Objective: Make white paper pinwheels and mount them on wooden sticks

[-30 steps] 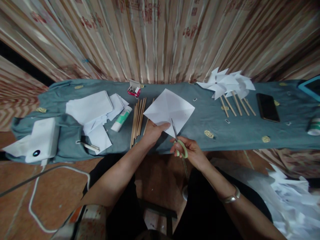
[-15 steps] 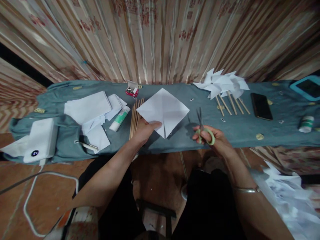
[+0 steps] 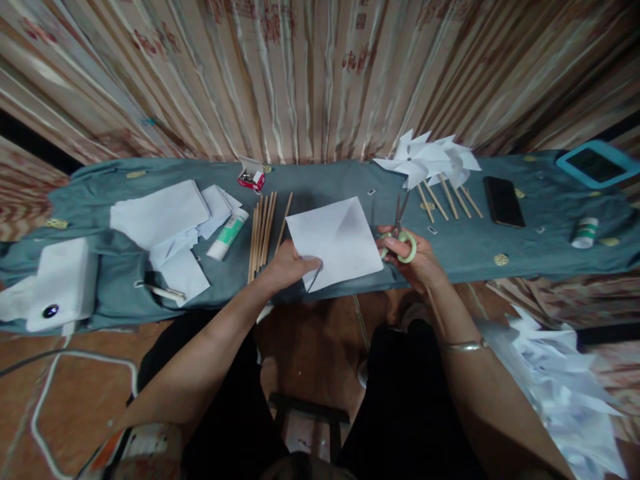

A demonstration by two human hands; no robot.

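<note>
My left hand [image 3: 289, 266] pinches the near left corner of a creased square of white paper [image 3: 337, 240], held just above the grey-blue cloth [image 3: 450, 257] on the table. A short cut shows near that corner. To the right of the sheet my right hand [image 3: 417, 257] grips green-handled scissors [image 3: 401, 230], blades pointing away from me toward the far side. The scissors are beside the paper's right edge, not in it.
Wooden sticks [image 3: 263, 230] and a glue stick [image 3: 227, 235] lie left of the sheet, with a paper stack [image 3: 160, 213] and a white box [image 3: 60, 280] farther left. Finished paper pinwheels [image 3: 425, 160], a black phone [image 3: 503, 201], a small pin box [image 3: 249, 177] and paper scraps [image 3: 560, 380] lie around.
The scissors came out of the paper's near corner and moved right, then back beside the sheet. My left hand turned the sheet from a diamond to lie squarer.
</note>
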